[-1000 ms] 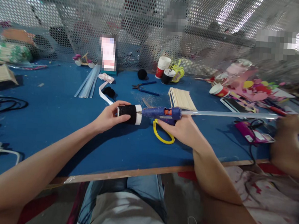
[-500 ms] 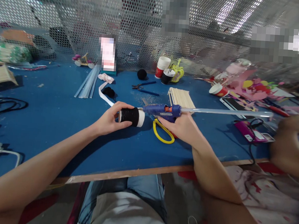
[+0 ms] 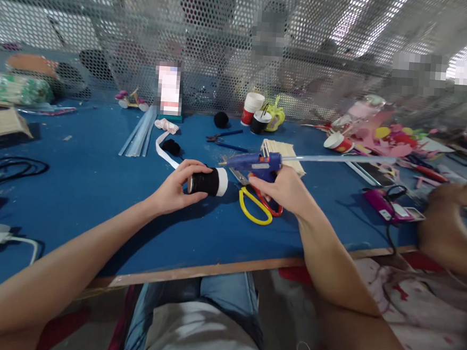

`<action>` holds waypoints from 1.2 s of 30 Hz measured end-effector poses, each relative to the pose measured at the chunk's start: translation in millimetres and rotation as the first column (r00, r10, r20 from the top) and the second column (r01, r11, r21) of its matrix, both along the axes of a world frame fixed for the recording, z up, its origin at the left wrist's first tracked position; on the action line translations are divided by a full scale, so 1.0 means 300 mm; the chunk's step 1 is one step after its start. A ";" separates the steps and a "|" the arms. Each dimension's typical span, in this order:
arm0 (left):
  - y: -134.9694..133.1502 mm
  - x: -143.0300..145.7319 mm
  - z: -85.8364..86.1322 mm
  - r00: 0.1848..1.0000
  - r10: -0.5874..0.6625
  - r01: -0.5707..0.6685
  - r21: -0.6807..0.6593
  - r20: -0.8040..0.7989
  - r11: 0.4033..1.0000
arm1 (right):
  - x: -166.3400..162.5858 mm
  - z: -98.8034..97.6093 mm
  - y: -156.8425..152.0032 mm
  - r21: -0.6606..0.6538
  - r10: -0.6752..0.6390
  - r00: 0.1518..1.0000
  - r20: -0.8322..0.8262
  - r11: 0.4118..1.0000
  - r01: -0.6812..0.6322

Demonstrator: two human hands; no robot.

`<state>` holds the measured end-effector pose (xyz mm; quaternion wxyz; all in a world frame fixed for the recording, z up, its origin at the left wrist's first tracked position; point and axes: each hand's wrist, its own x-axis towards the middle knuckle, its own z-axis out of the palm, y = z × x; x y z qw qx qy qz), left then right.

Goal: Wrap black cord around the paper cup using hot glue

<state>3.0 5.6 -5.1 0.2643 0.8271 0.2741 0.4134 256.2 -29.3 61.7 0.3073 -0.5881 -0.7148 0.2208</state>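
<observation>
Left fingers (image 3: 191,168) clasp a black-wrapped cup (image 3: 211,183) (sideways, its inside hidden), right fingers (image 3: 265,187) grip a glue gun (image 3: 249,161)

The left grip (image 3: 178,188) holds a black-wrapped cylinder (image 3: 212,182), the right grip (image 3: 287,192) a blue glue gun (image 3: 250,162).

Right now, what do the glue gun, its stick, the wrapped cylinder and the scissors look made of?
Glue gun: probably hard plastic; blue, moulded shape, low sheen.
Stick: probably plastic resin; pale, smooth, translucent.
Wrapped cylinder: black wrap matte, maybe yarn or fabric; white end smooth, perhaps paper.
Scissors: grey blades look metal; smooth yellow and red handles, likely plastic.
</observation>
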 end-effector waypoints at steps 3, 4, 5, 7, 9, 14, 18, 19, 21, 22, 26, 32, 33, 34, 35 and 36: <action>0.001 0.003 -0.001 0.999 0.021 -0.021 -0.004 0.028 1.000 | 0.033 0.012 0.045 0.057 -0.041 0.989 -0.142 0.997 0.050; 0.001 0.003 -0.002 0.999 0.025 -0.025 -0.006 0.034 1.000 | 0.051 0.015 0.069 0.105 -0.069 0.984 -0.161 0.991 0.087; 0.001 0.004 -0.002 0.999 0.029 -0.029 -0.007 0.038 1.000 | 0.071 0.018 0.096 0.152 -0.112 0.983 -0.148 0.979 0.134; 0.001 0.005 -0.003 0.998 0.036 -0.035 -0.010 0.043 0.999 | 0.113 0.021 0.155 0.243 -0.285 0.958 -0.010 0.929 0.279; 0.000 0.005 -0.005 0.998 0.037 -0.036 -0.023 0.043 0.999 | 0.153 0.020 0.214 0.273 -0.458 0.867 0.196 0.875 0.400; -0.007 0.004 -0.005 0.999 0.023 -0.021 -0.061 0.045 0.998 | 0.205 -0.022 0.304 0.218 -0.570 0.708 0.417 0.819 0.530; -0.011 0.007 -0.004 0.999 0.014 -0.012 -0.062 0.039 0.998 | 0.207 -0.060 0.316 0.147 -0.572 0.656 0.493 0.798 0.585; -0.012 0.008 -0.004 0.999 0.014 -0.011 -0.060 0.038 0.998 | 0.206 -0.064 0.315 0.137 -0.563 0.653 0.507 0.800 0.584; -0.013 0.009 -0.004 0.999 0.014 -0.011 -0.061 0.036 0.998 | 0.201 -0.066 0.311 0.120 -0.553 0.654 0.517 0.803 0.584; -0.014 0.009 -0.004 0.999 0.012 -0.010 -0.065 0.034 0.998 | 0.199 -0.065 0.308 0.114 -0.554 0.653 0.516 0.800 0.589; -0.018 0.010 -0.002 1.000 -0.006 0.008 -0.088 0.024 0.996 | 0.186 -0.059 0.298 0.122 -0.581 0.640 0.503 0.780 0.613; -0.022 0.011 0.003 0.999 -0.023 0.026 -0.094 0.033 0.995 | 0.162 -0.050 0.260 0.289 -0.615 0.658 0.434 0.787 0.545; -0.023 0.012 0.004 0.999 -0.027 0.030 -0.093 0.032 0.995 | 0.149 -0.041 0.245 0.343 -0.594 0.699 0.398 0.803 0.487; -0.023 0.013 0.005 0.999 -0.032 0.034 -0.089 0.030 0.995 | 0.129 -0.030 0.225 0.381 -0.541 0.764 0.352 0.828 0.411; -0.025 0.015 0.006 0.999 -0.038 0.040 -0.084 0.024 0.996 | 0.104 -0.017 0.202 0.393 -0.445 0.842 0.304 0.864 0.315; -0.027 0.017 0.007 0.999 -0.044 0.046 -0.075 0.017 0.996 | 0.073 -0.004 0.177 0.378 -0.305 0.919 0.249 0.904 0.197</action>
